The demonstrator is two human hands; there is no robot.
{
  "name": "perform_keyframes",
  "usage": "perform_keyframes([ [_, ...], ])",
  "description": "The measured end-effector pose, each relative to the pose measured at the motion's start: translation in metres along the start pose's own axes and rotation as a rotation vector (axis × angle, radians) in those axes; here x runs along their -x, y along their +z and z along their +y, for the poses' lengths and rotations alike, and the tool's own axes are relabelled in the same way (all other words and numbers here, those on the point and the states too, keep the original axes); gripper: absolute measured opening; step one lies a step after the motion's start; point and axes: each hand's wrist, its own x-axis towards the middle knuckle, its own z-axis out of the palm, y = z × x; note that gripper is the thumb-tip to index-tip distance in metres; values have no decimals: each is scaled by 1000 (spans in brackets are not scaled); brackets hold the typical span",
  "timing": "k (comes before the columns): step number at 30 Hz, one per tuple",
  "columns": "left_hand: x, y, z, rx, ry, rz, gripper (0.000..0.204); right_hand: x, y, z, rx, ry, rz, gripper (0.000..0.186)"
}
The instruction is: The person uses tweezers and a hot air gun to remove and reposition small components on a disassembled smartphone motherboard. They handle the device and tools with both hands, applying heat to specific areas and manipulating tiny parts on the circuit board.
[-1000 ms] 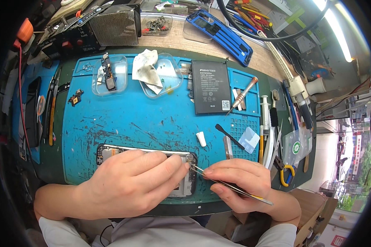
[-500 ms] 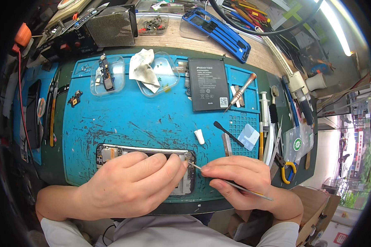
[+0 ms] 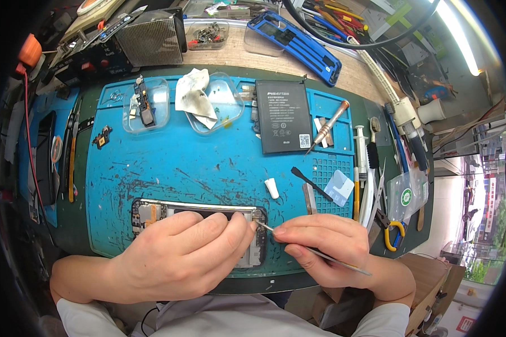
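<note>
An opened phone chassis [image 3: 258, 247] lies on the blue work mat near its front edge, with its bare inside facing up. My left hand [image 3: 188, 255] covers its middle, the fingers bent and pinched together near its right end. Whatever those fingertips grip is hidden from here. Slim metal tweezers [image 3: 337, 260] are held between the thumb and fingers of my right hand [image 3: 326, 247]. Their tip touches or hovers just above the chassis's right end, close to my left fingertips. Beyond the chassis lies a small white cap [image 3: 271, 188].
A black battery [image 3: 284, 116] and a screwdriver [image 3: 330, 123] lie on the mat's far right. Two clear trays, one with a small board [image 3: 144, 101], one under a crumpled wipe [image 3: 195, 95], stand farther left. Yellow-handled pliers [image 3: 395, 236] and brushes lie right. A blue phone cover [image 3: 295, 45] lies behind.
Hardly anything differs. Both hands keep their places at the chassis's right end, and the tweezers point at the same spot.
</note>
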Motion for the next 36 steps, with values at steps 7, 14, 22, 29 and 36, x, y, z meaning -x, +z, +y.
perform_keyframes([
  [7, 1, 2, 0, -18, 9, 26, 38, 0, 0, 0, 19, -14, -5, 23],
  [14, 1, 2, -1, -18, 12, 33, 37, 1, 1, 1, 9, -7, 7, 23],
  [22, 0, 2, -1, -8, 8, 34, 36, 1, 0, 1, 11, -11, 3, 22],
  [29, 0, 2, 0, -5, 6, 28, 36, 1, 0, 0, 14, -17, 9, 22],
  [36, 1, 3, -3, 19, -5, 51, 38, 1, 1, 1, 4, -19, 21, 23],
])
